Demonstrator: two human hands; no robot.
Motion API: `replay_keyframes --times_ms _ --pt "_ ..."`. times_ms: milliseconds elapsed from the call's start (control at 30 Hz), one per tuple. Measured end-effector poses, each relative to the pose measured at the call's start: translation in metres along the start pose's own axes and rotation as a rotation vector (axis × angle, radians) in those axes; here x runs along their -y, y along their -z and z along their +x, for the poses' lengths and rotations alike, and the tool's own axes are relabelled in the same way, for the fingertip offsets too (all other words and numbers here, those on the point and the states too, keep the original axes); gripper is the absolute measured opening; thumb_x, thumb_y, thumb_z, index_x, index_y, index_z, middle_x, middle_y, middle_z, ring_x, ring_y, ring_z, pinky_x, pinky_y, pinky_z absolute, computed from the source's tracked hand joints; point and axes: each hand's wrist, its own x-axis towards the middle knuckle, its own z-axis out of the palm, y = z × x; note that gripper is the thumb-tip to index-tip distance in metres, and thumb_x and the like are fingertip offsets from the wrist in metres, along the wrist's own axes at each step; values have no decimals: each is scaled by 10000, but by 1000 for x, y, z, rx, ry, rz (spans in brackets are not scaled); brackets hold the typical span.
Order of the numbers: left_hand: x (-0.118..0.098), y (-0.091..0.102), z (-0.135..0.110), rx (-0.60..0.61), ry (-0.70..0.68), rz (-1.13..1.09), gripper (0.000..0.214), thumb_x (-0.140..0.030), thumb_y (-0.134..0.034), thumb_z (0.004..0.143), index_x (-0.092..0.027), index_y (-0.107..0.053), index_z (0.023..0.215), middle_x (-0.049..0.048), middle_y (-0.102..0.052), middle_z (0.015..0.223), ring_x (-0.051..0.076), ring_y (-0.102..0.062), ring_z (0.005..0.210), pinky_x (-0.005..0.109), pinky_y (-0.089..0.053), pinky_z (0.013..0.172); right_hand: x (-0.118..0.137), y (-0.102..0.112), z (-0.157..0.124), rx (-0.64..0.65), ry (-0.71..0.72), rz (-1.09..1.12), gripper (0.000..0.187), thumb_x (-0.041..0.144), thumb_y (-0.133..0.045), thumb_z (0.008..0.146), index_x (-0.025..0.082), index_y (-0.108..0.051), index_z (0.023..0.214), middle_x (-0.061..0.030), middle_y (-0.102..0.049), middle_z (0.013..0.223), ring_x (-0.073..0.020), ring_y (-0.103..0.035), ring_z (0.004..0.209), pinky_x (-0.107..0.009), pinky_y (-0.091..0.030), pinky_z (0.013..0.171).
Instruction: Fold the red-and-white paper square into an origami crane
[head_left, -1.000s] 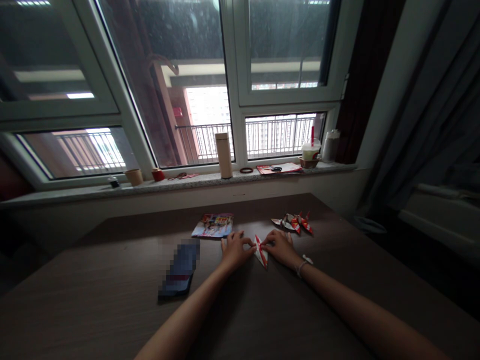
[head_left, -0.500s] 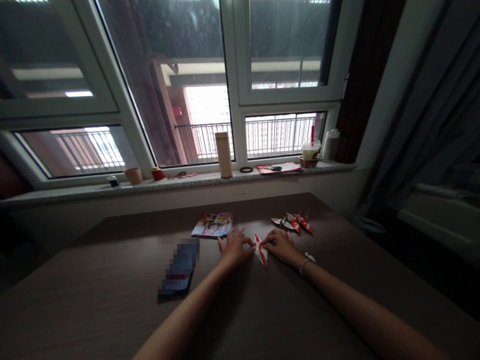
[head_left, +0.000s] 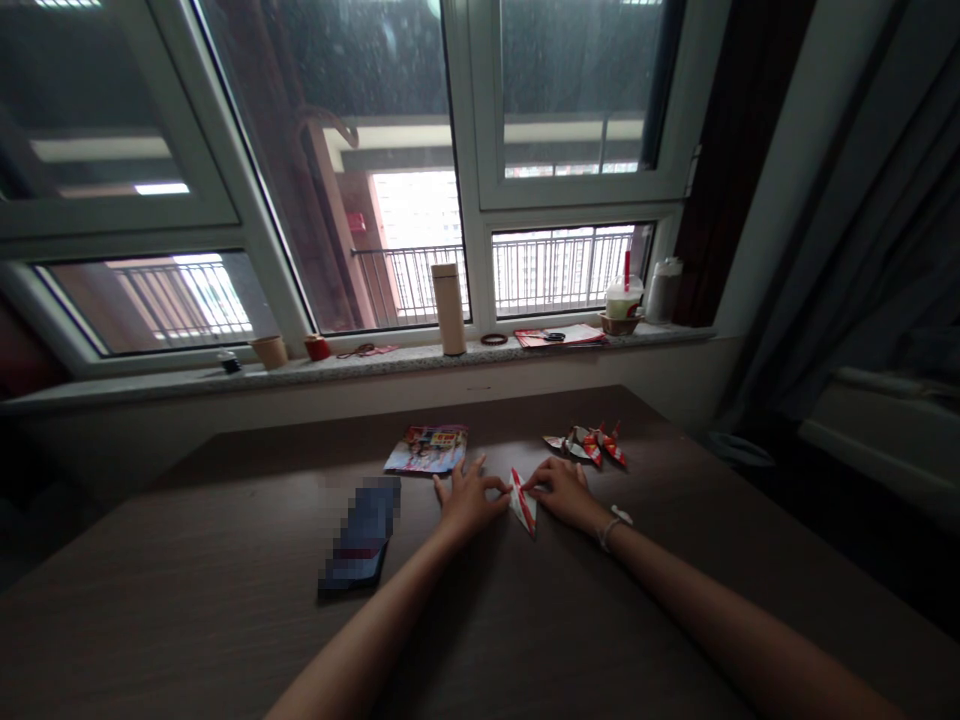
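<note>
A small diamond-shaped piece of folded paper [head_left: 524, 508], white with a red band, lies on the brown table between my hands. My left hand [head_left: 471, 502] pinches its left edge with thumb and forefinger, and the remaining fingers spread outward. From the other side, my right hand [head_left: 568, 492] has its fingertips closed on the right edge, the other fingers curled. Just beyond my right hand sits a cluster of red and white folded paper pieces [head_left: 592, 443]. A colourful printed packet or booklet [head_left: 427, 449] lies past my left hand.
A dark phone-like object [head_left: 361, 535], partly pixelated, lies left of my left forearm. Along the windowsill [head_left: 405, 358] stand a beige bottle [head_left: 448, 310], a drink cup with red straw [head_left: 624, 298], a brown cup [head_left: 269, 351] and red-and-white paper [head_left: 570, 337] with scissors.
The view has shifted very slightly. Both hands keep their places at the folded paper, with no other visible movement.
</note>
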Motion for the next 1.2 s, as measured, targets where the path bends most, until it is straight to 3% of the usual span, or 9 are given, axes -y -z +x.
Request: replay_keyframes --times_ms 267,433,667,1000,1200 --pt "-1 -1 -2 -4 -11 -15 307 -564 -651 777 -373 -732 1003 18 -337 1571 371 -129 1482 755 21 1073 1 9 -7 21 60 -14 210 397 -621 823 323 -756 966 -32 -598 1112 -251 -480 1180 -454 -251 1091" --pt "-1 -1 -3 31 -2 -12 392 -602 -697 714 -391 -711 1044 18 -286 1595 354 -106 1493 746 27 1080 1 7 -6 18 59 -10 197 383 -627 824 327 -754 964 -32 -592 1121 -249 -474 1192 -462 -243 1097" --pt "-4 -3 -12 -1 -14 25 440 -640 -643 746 -392 -693 1106 49 -288 1591 368 -136 1486 732 17 1097 -3 4 -5 14 53 -18 201 402 -619 832 313 -754 952 -34 -589 1134 -252 -472 1195 -499 -183 1128" --pt "-7 -9 -21 -29 -58 92 511 -658 -558 805 -366 -639 1216 82 -310 1579 393 -165 1472 734 0 1104 -3 5 -7 14 62 -34 214 399 -604 849 300 -750 970 -46 -588 1158 -260 -469 1202 -513 -187 1132" --pt "-3 -10 -23 -12 -53 50 423 -579 -522 871 -418 -611 1253 74 -337 1564 362 -183 1469 732 -14 1103 -7 4 -7 25 91 -43 237 412 -597 861 298 -742 1010 -52 -580 1176 -264 -466 1222 -515 -180 1141"
